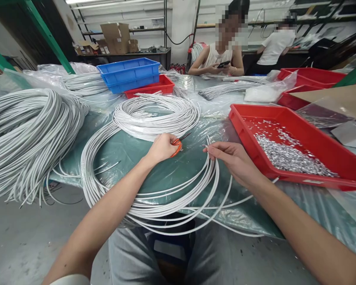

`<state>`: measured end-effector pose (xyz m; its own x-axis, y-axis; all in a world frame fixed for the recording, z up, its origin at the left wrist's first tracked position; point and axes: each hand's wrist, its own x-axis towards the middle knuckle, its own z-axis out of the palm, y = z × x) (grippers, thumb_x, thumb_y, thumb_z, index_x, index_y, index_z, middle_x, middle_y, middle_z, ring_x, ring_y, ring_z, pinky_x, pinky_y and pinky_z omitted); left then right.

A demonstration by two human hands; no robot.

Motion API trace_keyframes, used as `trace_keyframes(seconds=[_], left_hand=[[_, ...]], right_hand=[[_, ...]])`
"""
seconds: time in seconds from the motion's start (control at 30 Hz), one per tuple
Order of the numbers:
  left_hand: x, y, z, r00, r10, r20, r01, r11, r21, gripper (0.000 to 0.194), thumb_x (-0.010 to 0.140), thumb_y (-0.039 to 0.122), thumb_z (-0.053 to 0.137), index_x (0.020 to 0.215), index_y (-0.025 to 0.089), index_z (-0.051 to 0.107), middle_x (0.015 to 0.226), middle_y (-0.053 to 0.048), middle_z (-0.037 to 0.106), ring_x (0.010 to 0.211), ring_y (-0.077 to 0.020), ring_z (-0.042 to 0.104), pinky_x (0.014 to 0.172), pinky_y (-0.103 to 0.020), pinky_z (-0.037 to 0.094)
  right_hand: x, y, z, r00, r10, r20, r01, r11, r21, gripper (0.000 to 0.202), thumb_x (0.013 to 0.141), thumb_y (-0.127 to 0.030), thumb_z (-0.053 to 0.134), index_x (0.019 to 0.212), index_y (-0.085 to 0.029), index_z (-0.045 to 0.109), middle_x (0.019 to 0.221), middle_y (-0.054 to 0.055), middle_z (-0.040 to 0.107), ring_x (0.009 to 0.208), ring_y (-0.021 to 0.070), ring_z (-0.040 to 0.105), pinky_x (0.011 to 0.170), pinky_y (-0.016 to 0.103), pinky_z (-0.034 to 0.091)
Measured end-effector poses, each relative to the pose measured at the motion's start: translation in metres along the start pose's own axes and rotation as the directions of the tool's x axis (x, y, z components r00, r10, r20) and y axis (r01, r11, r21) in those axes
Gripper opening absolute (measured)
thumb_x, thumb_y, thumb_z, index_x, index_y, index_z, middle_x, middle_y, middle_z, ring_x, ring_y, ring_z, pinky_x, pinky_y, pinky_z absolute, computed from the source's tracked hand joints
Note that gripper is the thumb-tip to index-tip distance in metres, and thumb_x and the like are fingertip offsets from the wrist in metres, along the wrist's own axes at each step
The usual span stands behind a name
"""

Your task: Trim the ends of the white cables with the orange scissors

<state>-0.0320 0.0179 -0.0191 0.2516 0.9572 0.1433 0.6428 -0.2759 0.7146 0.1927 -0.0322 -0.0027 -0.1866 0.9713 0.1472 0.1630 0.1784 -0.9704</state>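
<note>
My left hand (160, 148) is closed around a small orange-handled cutting tool (177, 147); its dark tip points right, and its exact kind is partly hidden by the fingers. With thumb and fingers pinched, my right hand (229, 155) grips the gathered ends of several white cables (211, 174). These cables loop down over the table's front edge and round to the left. Just beyond my hands lies a coil of white cable (157, 116) on the plastic-covered table (154, 168). The tool's tip is apart from the cable ends.
On the right, a red tray (240, 126) contains many small shiny metal pieces (287, 152). A large pile of white cables (26, 138) hangs over the left edge. Stacked blue bins (127, 73) and a red bin (163, 85) stand behind the coil. Two people are farther back.
</note>
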Motion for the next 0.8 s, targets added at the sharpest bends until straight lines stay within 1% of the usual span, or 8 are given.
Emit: trace_keyframes(seconds=[0.1, 0.17, 0.27, 0.4, 0.57, 0.63, 0.7, 0.8], left_hand=[[-0.0007, 0.0003, -0.0008, 1.0, 0.015, 0.016, -0.016, 1.0, 0.016, 0.021, 0.068, 0.028, 0.053, 0.056, 0.018, 0.041, 0.057, 0.004, 0.03, 0.059, -0.0097, 0.024, 0.055, -0.026, 0.021], [-0.0015, 0.0005, -0.0001, 0.999, 0.03, 0.029, -0.031, 0.999, 0.032, 0.022, 0.068, 0.026, 0.052, 0.055, 0.019, 0.036, 0.058, 0.004, 0.027, 0.06, -0.0099, 0.022, 0.055, -0.027, 0.019], [-0.0025, 0.0011, 0.0015, 0.999, 0.042, 0.032, -0.043, 0.997, 0.061, 0.023, 0.068, 0.024, 0.051, 0.055, 0.019, 0.032, 0.059, 0.004, 0.024, 0.061, -0.0104, 0.02, 0.056, -0.028, 0.018], [-0.0033, 0.0032, 0.0014, 0.999, 0.045, 0.024, -0.046, 0.996, 0.073, 0.022, 0.069, 0.024, 0.05, 0.056, 0.019, 0.034, 0.058, 0.003, 0.026, 0.06, -0.011, 0.02, 0.057, -0.028, 0.019], [-0.0038, 0.0059, -0.0005, 0.999, 0.04, 0.011, -0.041, 0.997, 0.063, 0.022, 0.072, 0.027, 0.051, 0.057, 0.019, 0.036, 0.058, 0.003, 0.029, 0.059, -0.0109, 0.023, 0.057, -0.028, 0.019], [-0.0039, 0.0063, -0.0003, 0.999, 0.041, 0.008, -0.041, 0.997, 0.063, 0.023, 0.072, 0.026, 0.051, 0.057, 0.019, 0.035, 0.057, 0.003, 0.029, 0.059, -0.0107, 0.023, 0.057, -0.028, 0.019], [-0.004, 0.0062, 0.0004, 0.999, 0.044, -0.001, -0.044, 0.997, 0.068, 0.023, 0.072, 0.025, 0.051, 0.057, 0.019, 0.035, 0.057, 0.003, 0.029, 0.058, -0.0104, 0.023, 0.056, -0.027, 0.019], [-0.0039, 0.0057, 0.0013, 0.999, 0.041, -0.014, -0.04, 0.997, 0.073, 0.023, 0.072, 0.025, 0.052, 0.056, 0.019, 0.036, 0.056, 0.003, 0.031, 0.058, -0.0101, 0.025, 0.056, -0.027, 0.02]], right_hand=[[0.0006, 0.0009, 0.0015, 1.0, 0.004, -0.009, -0.004, 1.0, 0.018, 0.031, 0.075, -0.048, 0.075, 0.063, -0.021, 0.067, 0.061, 0.001, 0.056, 0.085, 0.0227, 0.062, 0.087, 0.034, 0.043], [0.0011, 0.0026, 0.002, 1.0, 0.001, -0.016, -0.001, 0.999, 0.046, 0.026, 0.075, -0.046, 0.076, 0.07, -0.021, 0.072, 0.063, 0.0, 0.058, 0.079, 0.0199, 0.06, 0.082, 0.032, 0.043], [0.0012, 0.0052, 0.0019, 1.0, -0.002, -0.024, 0.004, 0.996, 0.09, 0.024, 0.075, -0.044, 0.077, 0.085, -0.022, 0.076, 0.072, 0.001, 0.065, 0.073, 0.0163, 0.057, 0.075, 0.03, 0.043], [-0.0001, 0.0054, 0.0015, 0.999, -0.002, -0.037, 0.006, 0.993, 0.121, 0.024, 0.074, -0.042, 0.078, 0.088, -0.023, 0.077, 0.087, 0.004, 0.072, 0.078, 0.0172, 0.059, 0.079, 0.032, 0.046], [-0.0005, 0.0041, 0.0018, 0.999, -0.015, -0.046, 0.021, 0.988, 0.151, 0.023, 0.074, -0.038, 0.079, 0.092, -0.023, 0.077, 0.1, 0.005, 0.074, 0.088, 0.0188, 0.064, 0.086, 0.034, 0.048], [0.0001, 0.0045, 0.0019, 0.999, -0.02, -0.048, 0.027, 0.986, 0.162, 0.023, 0.074, -0.038, 0.08, 0.091, -0.023, 0.076, 0.098, 0.005, 0.074, 0.088, 0.0187, 0.064, 0.086, 0.033, 0.048], [0.001, 0.0053, 0.0018, 0.996, -0.029, -0.081, 0.041, 0.987, 0.154, 0.024, 0.073, -0.039, 0.079, 0.09, -0.022, 0.075, 0.094, 0.005, 0.073, 0.085, 0.0185, 0.064, 0.083, 0.033, 0.049], [0.0026, 0.0065, 0.0008, 0.98, -0.088, -0.18, 0.096, 0.995, 0.037, 0.021, 0.076, -0.039, 0.077, 0.082, -0.02, 0.073, 0.081, 0.003, 0.069, 0.076, 0.0168, 0.061, 0.077, 0.031, 0.049]])
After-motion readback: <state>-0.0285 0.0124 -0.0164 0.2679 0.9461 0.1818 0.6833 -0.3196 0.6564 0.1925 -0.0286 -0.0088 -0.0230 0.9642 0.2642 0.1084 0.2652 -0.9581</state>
